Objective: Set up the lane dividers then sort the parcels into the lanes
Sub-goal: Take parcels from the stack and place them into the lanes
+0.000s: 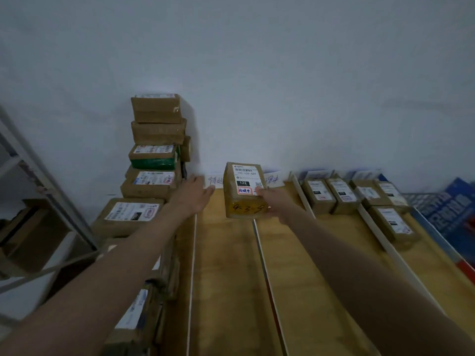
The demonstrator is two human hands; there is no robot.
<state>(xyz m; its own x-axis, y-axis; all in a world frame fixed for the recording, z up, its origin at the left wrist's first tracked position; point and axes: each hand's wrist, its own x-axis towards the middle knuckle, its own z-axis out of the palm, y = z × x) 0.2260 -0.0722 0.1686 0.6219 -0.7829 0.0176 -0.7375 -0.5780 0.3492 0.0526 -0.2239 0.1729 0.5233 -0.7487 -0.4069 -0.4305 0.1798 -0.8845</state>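
A brown cardboard parcel [243, 191] with a white shipping label and "4-3-5" written on its near side is held by my right hand [275, 201] above the wooden table [226, 265], over the divider [267, 276] between the two left lanes. The thumb lies on the label and the fingers wrap its right side. Beside the parcel, my left hand [194, 194] reaches forward with straight fingers and holds nothing. Thin white dividers [192, 278] run along the table. Handwritten lane tags [214, 180] lean on the wall. Several parcels [344, 195] lie in the right lanes.
A tall stack of parcels [155, 147] stands at the left against the wall, with more parcels [132, 213] piled along the table's left edge. A grey metal shelf frame [38, 181] is at far left. Blue printed material [452, 211] lies at the right edge.
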